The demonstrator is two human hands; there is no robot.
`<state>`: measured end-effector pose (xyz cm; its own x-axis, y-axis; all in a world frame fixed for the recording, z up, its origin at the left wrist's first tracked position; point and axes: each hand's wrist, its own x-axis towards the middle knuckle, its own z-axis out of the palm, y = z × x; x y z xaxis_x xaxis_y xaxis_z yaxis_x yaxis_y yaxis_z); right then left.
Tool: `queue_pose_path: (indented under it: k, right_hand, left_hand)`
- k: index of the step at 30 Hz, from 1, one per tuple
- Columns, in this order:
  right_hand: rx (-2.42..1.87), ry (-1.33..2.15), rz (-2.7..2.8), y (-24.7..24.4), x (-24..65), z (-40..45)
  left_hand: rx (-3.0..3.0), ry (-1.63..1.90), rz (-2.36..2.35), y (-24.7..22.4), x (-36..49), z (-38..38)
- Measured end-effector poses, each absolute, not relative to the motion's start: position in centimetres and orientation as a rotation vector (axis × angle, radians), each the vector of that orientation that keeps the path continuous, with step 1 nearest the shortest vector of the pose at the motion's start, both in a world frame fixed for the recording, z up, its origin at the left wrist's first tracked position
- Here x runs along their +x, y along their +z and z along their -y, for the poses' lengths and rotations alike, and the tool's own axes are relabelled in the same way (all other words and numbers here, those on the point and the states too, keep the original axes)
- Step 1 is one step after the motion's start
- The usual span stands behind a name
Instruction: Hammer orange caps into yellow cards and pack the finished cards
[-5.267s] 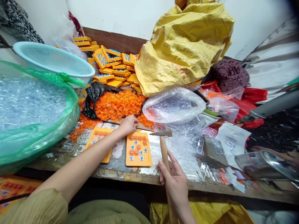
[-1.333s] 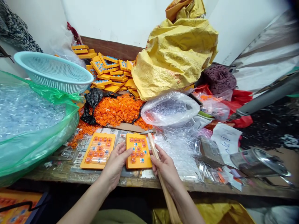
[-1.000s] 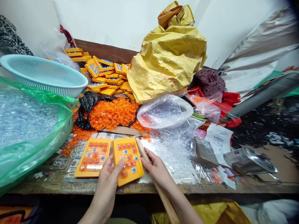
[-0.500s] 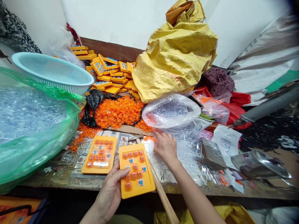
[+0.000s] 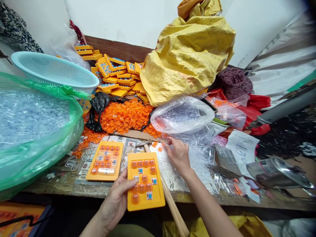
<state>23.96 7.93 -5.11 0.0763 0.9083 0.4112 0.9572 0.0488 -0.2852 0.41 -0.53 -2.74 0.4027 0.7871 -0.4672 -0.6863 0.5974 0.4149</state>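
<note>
At bench edge (image 5: 61, 187), left hand (image 5: 115, 198) clamped on yellow panel (image 5: 146, 179), right hand (image 5: 178, 156), grip unclear

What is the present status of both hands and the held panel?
Left hand holds yellow panel. Right hand near loose orange caps, grip unclear. Hammer lies partly behind panel.

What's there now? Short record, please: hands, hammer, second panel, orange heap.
Left hand: gripping a yellow panel
Right hand: beside loose orange pieces; whether it holds any is unclear
Hammer: head on the bench, handle partly hidden by the held panel
Second panel: on the bench, left of the held one
Orange heap: behind both panels
</note>
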Motion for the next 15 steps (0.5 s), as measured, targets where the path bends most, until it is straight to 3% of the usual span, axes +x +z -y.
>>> queue_pose_path:
  k: [15]
  right_hand:
    - [-1.513, 0.232, 1.489, -4.34, 24.05, -8.12]
  left_hand:
    - [0.022, 0.928, -0.754, -2.43, 0.58, -0.01]
